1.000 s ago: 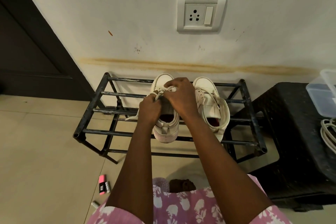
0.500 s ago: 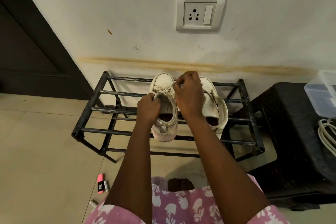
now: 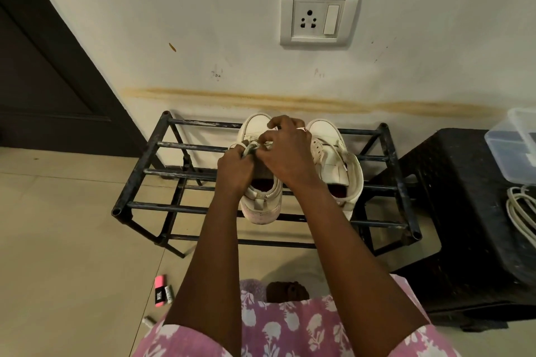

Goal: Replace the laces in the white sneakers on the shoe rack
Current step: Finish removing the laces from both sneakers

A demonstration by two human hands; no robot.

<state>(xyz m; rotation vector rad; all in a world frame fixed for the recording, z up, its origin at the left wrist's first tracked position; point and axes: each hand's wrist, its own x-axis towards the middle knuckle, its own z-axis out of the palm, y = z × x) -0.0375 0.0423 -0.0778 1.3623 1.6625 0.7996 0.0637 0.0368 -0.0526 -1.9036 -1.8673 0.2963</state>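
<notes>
Tension matters: left hand (image 3: 235, 166) pinches the lace (image 3: 250, 149) at frame centre, right hand (image 3: 285, 153) grips it alongside with curled fingers. Short, even pulls should keep the white sneaker (image 3: 262, 203) seated on the shoe rack (image 3: 139, 180).

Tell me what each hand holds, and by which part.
The left hand and right hand both pinch the white lace where it crosses the eyelets of the left-side sneaker; the lace ends are hidden.
</notes>
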